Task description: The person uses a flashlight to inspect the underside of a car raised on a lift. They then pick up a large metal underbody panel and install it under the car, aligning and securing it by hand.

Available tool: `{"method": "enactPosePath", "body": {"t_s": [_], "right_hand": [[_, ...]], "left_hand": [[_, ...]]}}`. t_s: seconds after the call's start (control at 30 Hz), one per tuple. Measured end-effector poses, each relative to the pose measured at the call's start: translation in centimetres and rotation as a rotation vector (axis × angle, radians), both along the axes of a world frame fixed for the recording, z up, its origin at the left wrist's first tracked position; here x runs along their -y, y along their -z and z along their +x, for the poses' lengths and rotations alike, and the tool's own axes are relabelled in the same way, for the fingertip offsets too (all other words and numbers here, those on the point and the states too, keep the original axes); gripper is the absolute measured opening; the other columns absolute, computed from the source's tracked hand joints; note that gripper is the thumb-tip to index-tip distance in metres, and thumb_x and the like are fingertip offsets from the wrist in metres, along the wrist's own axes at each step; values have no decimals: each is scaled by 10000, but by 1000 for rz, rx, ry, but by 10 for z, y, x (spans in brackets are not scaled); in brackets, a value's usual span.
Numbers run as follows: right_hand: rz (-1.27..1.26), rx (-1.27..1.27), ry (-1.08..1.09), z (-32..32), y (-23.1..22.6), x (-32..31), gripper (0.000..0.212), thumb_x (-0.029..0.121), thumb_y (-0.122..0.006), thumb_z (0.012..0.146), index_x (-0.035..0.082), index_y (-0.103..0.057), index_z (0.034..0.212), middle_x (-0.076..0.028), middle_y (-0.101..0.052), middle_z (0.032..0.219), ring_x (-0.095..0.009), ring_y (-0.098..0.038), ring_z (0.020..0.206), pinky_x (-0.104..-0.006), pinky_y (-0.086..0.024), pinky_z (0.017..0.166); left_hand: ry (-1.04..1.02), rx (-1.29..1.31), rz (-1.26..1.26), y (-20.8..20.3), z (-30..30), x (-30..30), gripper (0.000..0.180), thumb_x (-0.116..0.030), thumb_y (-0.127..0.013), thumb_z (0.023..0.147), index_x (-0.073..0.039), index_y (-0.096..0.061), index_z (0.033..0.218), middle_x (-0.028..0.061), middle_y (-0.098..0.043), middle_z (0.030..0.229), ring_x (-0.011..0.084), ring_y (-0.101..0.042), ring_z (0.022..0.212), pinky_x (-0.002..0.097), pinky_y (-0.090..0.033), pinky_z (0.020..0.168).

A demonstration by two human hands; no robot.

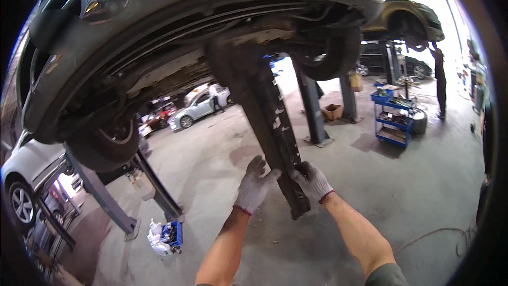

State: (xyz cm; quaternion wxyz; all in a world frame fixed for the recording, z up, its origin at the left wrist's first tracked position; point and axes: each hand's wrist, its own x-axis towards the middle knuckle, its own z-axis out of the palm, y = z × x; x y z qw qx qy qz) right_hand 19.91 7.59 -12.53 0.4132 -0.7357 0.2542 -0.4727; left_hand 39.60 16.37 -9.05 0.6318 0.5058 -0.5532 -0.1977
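A long black plastic panel [271,137], probably an underbody cover, slants down from beneath the front of a raised car [174,26]. Its lower end hangs free between my gloved hands. At its left edge is my left hand [255,186], fingers up and apart from the thumb, whose tip meets the panel. My right hand [313,181] grips the right edge, thumb and fingers closing on it. Pale knit gloves with red cuffs cover both hands. The panel's upper end is blurred and dark against the underbody, so its attachment cannot be made out.
Lift posts [312,106] stand beyond the panel. A blue tool cart [392,119] is at the right, near a person in dark clothes [440,79]. White bottles [157,238] and a blue crate [172,234] sit lower left. A hose [431,231] lies lower right.
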Motion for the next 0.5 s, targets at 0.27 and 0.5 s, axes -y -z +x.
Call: {"method": "enactPosePath", "body": {"t_s": [0.27,0.5], "right_hand": [[-490,-51,273,81,-112,61,291,325,-711,934,94,-675,1107,-148,-739,976,-355,-710,908,-429,-557,779],[-1001,-208,620,104,-274,59,397,415,-713,901,116,-675,1158,-139,-736,979,-363,-710,899,-463,-567,761]], "left_hand": [[-722,299,-635,-118,54,-19,555,-122,-814,861,9,-553,1333,75,-645,1198,115,-602,946,276,-525,859],[-599,208,-739,-231,99,-38,486,-360,-767,925,33,-640,1181,91,-708,989,178,-641,843,304,-536,784]]}}
